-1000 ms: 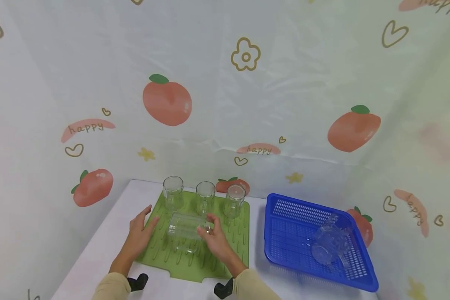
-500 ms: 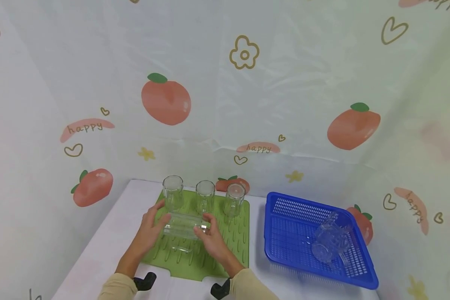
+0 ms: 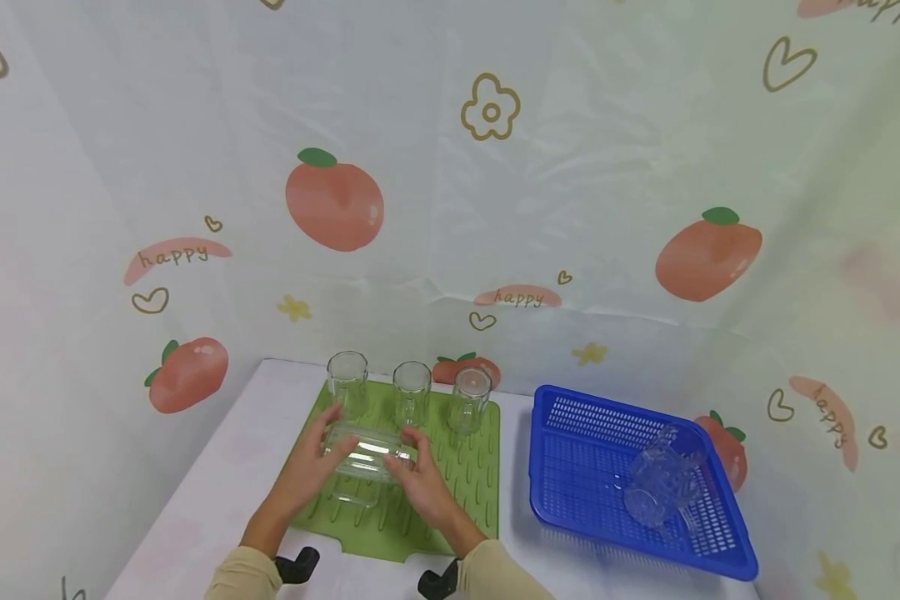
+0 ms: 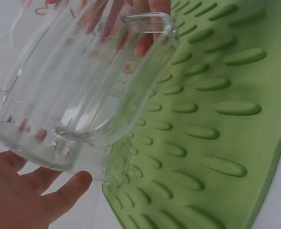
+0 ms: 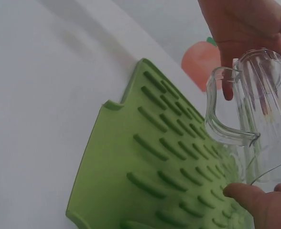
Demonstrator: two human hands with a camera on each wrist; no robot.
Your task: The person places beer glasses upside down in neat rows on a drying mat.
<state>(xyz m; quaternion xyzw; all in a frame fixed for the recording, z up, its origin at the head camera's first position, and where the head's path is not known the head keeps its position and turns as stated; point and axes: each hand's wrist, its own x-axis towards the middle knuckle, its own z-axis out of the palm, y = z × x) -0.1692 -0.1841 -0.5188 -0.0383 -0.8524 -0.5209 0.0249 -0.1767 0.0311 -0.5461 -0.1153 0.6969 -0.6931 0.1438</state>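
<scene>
A clear glass mug [image 3: 363,454] lies sideways in the air above a green drying mat [image 3: 450,517], its handle hanging on the near side. My left hand [image 3: 303,462] holds the left end, its base, with thumb and fingers. At the other end, my right hand [image 3: 423,479] grips the rim between thumb and fingers. In the left wrist view the mug [image 4: 73,95] fills the upper left, its base close to the left fingers. The right wrist view shows the mug's handle [image 5: 214,109] pointing toward the mat [image 5: 164,157], apart from both hands.
Three more glass mugs stand in a row along the mat's back edge: left [image 3: 347,387], middle [image 3: 412,392] and right [image 3: 469,400]. To the right, a blue plastic basket [image 3: 536,458] contains several glass mugs [image 3: 656,487]. A printed curtain [image 3: 607,167] hangs behind the white table [image 3: 217,475].
My left hand has moved right from beside the mug and now grips its base end. The mug has shifted slightly left and tilted a little, with the right hand keeping its hold.
</scene>
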